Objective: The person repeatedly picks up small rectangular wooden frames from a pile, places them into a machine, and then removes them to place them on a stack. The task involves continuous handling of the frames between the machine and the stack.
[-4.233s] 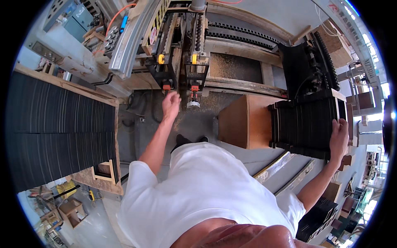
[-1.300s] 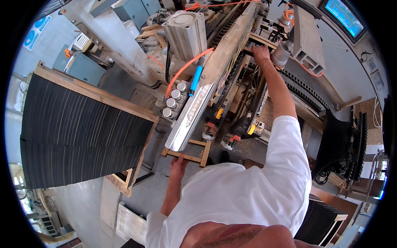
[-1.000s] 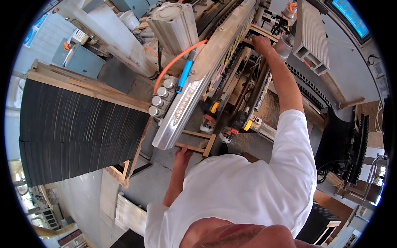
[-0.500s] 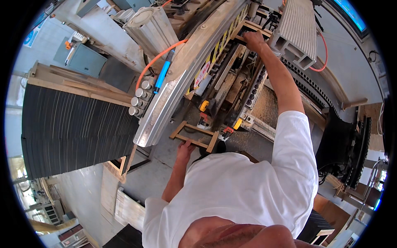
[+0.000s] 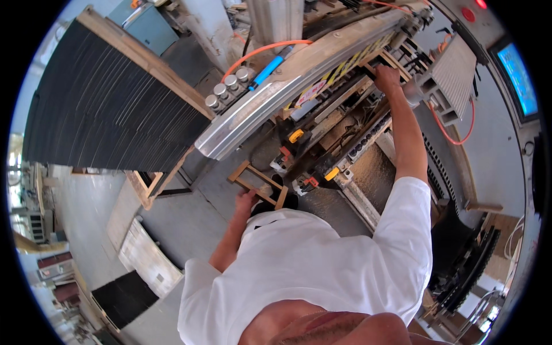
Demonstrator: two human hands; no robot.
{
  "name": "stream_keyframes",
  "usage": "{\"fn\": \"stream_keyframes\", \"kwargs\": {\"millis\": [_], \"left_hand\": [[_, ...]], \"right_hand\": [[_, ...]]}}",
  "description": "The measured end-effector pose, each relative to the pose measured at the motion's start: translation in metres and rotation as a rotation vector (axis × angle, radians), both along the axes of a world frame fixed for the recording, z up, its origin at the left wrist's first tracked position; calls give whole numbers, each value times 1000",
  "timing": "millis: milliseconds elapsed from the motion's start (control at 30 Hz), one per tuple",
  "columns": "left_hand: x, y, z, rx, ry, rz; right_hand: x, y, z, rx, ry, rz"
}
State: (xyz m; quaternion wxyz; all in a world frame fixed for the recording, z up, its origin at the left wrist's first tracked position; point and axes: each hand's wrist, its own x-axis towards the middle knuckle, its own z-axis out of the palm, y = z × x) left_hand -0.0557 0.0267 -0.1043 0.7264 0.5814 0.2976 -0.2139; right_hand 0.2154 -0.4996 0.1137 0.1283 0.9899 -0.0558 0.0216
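My left hand (image 5: 246, 198) is closed on the near rail of a small wooden frame (image 5: 258, 195), held low in front of my body. The frame has two long rails joined by short end pieces. My right arm reaches far forward over the machine (image 5: 345, 129). At its far end my right hand (image 5: 388, 79) is closed around a second wooden frame (image 5: 397, 62), which lies among the machine's rails; my fingers are partly hidden there.
A long metal beam (image 5: 253, 123) with a striped edge crosses above the machine. Yellow-tipped clamps (image 5: 296, 136) stand at its near end. A tall stack of dark panels (image 5: 103, 109) is at left. A ribbed metal block (image 5: 451, 75) and lit screen (image 5: 516, 77) are at right.
My view has turned, so the beam and machine appear shifted and the screen shows more fully at right. Both hands keep their hold on the wooden frames.
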Motion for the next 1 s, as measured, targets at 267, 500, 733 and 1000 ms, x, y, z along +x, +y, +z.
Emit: {"fn": "stream_keyframes", "kwargs": {"millis": [267, 500, 733, 1000], "left_hand": [[-1, 4, 43, 28, -2, 139], [-21, 71, 40, 113, -60, 266], [-55, 219, 40, 102, -228, 470], [-59, 426, 53, 273, -206, 676]], "right_hand": [[11, -5, -14, 46, 1, -82], [15, -19, -22, 44, 40, -47], [5, -37, -14, 17, 80, -30], [-131, 186, 63, 729, -818, 75]]}}
